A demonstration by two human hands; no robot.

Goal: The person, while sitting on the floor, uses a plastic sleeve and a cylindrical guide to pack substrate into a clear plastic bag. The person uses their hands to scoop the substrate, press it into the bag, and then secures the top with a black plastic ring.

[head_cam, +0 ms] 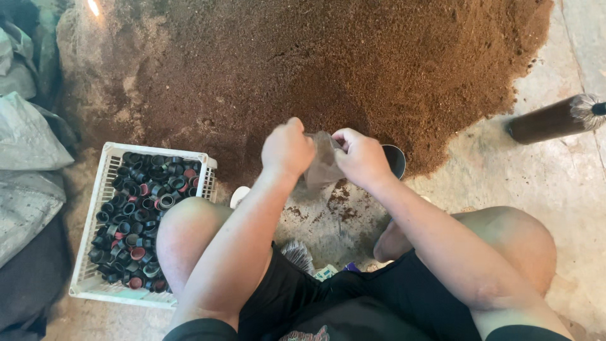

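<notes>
A small clear plastic bag (323, 163) hangs between my two hands, held at its top. My left hand (287, 148) pinches the bag's left edge and my right hand (362, 156) pinches its right edge. Just behind my right hand a dark round cup (396, 160) stands at the rim of a big heap of brown soil (315, 63). My bare knees frame the spot where I squat.
A white plastic crate (95, 215) full of small black and red rings sits at my left knee. Grey sacks (28, 145) lie at far left. A brown cylinder with a brush-like end (552, 119) lies on the concrete floor at right.
</notes>
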